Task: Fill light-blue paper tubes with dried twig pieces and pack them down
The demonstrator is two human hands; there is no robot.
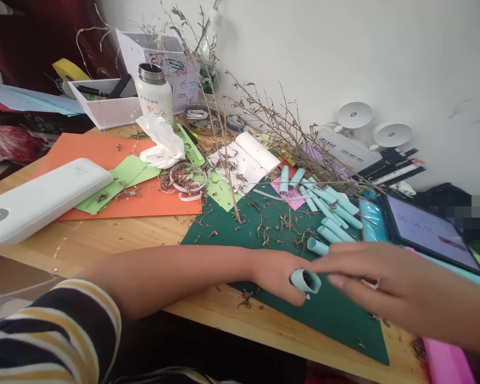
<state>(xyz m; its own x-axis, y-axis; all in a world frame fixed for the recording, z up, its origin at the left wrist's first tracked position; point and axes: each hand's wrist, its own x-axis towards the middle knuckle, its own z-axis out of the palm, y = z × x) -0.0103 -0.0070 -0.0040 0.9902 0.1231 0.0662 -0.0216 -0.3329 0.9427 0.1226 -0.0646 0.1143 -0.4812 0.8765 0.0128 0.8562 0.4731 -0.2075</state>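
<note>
My left hand is wrapped around a short light-blue paper tube. The tube's open end faces me and to the right, and dark bits show inside it. Beside the tube, my right hand has its index finger and thumb stretched out and apart. The index fingertip is at the tube's rim; I cannot tell whether it touches. Beyond my hands lies a pile of rolled light-blue paper tubes. Both hands are over a dark green mat strewn with dried leaf and stem bits.
Dry twigs lean across the back. A white bottle, a crumpled tissue, orange paper and a white power bank stand left. To the right are a tablet, pens and a white router.
</note>
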